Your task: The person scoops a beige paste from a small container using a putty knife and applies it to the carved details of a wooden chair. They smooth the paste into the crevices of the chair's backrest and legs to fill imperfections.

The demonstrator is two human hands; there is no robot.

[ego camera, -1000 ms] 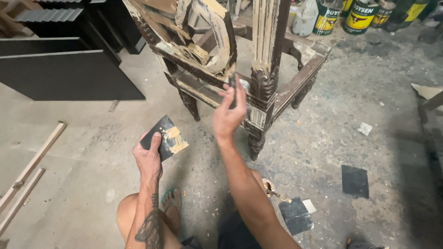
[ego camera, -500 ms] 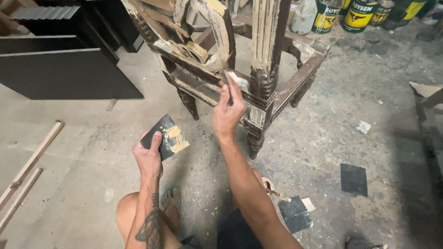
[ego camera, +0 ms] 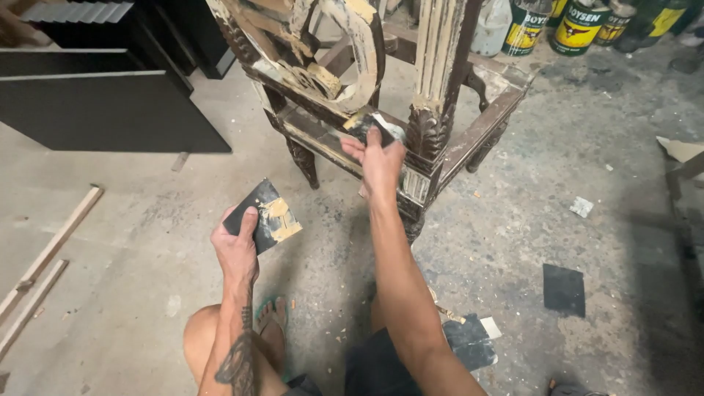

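Dark carved wood: chair frame (ego camera: 440,117) stands on the concrete floor (ego camera: 147,293), its paint partly stripped. Right hand (ego camera: 381,161) is raised against the frame's side rail, beside the carved post; fingers closed on a small grey scraper (ego camera: 378,126), which sits above the fingertips and touches the rail. Left hand (ego camera: 236,246) is held low, well apart from the chair, fingers curled under a dark square pad (ego camera: 262,217) with the thumb on top; yellowish putty is smeared on the pad's upper face. Paint cans (ego camera: 579,26) stand behind the chair.
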